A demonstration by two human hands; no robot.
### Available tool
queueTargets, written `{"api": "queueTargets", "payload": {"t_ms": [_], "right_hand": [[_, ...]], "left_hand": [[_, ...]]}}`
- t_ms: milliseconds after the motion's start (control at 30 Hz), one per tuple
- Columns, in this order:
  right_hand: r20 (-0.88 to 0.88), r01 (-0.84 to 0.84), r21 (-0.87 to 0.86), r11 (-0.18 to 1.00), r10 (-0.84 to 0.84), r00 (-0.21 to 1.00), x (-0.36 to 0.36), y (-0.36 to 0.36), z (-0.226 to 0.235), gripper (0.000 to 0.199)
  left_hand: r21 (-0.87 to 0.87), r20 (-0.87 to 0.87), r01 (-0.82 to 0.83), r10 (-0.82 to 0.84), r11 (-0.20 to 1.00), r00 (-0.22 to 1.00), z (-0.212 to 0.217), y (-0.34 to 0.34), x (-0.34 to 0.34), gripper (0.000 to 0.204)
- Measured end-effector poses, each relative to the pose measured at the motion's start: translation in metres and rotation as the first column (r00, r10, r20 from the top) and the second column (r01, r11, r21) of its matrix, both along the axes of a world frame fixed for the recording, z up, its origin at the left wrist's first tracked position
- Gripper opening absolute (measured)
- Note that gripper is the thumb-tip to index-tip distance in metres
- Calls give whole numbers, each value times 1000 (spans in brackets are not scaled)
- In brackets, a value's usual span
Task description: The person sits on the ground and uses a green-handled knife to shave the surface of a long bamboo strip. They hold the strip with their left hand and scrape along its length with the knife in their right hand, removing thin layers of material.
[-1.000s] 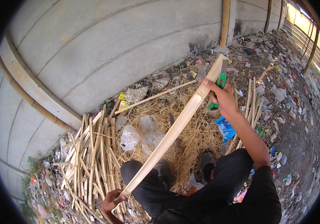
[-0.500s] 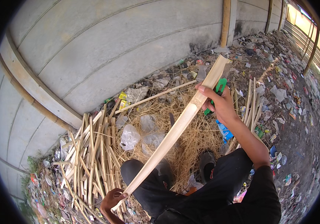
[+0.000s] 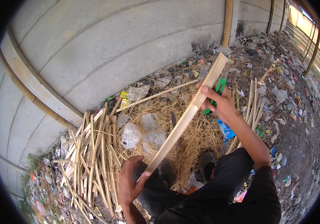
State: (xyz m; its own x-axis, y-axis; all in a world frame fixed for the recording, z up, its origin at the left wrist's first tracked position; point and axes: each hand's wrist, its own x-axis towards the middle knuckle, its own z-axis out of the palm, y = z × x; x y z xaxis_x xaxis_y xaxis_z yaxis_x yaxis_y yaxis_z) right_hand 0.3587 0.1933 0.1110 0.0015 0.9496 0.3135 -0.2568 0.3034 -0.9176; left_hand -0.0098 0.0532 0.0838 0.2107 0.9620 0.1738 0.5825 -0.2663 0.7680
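A long split bamboo strip (image 3: 182, 122), pale and hollowed on its inner face, slants across the view from upper right to lower left. My right hand (image 3: 221, 99) grips its upper part, thumb on the face. That same hand also holds a green plastic tool (image 3: 220, 86) behind the strip; its kind is partly hidden. Lower down, my left hand (image 3: 130, 181) is closed around the strip with the thumb against its edge. Beneath the strip, a dark blade (image 3: 173, 119) lies on the straw-like shavings (image 3: 201, 130).
A heap of bamboo strips (image 3: 92, 160) lies at the left, with a smaller bundle (image 3: 252, 104) at the right. Clear plastic bags (image 3: 131, 135) rest among the shavings. A grey panel wall (image 3: 130, 48) rises ahead. Scattered litter (image 3: 279, 93) covers the ground.
My left hand has slid up along the bamboo strip from near its lower end. The right hand keeps its grip, and the strip has turned slightly.
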Motion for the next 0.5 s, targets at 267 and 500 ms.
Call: {"api": "queueTargets", "payload": {"t_ms": [267,500], "right_hand": [[153,-256,10,967,252,956,-11,-21,3,32],[236,-384,44,922,364,901,-21,-43,16,29]], "left_hand": [[-1,307,383,-364,924,879,19,52,70,62],[-260,469,585,-429,768,772,29,53,75,61]]}}
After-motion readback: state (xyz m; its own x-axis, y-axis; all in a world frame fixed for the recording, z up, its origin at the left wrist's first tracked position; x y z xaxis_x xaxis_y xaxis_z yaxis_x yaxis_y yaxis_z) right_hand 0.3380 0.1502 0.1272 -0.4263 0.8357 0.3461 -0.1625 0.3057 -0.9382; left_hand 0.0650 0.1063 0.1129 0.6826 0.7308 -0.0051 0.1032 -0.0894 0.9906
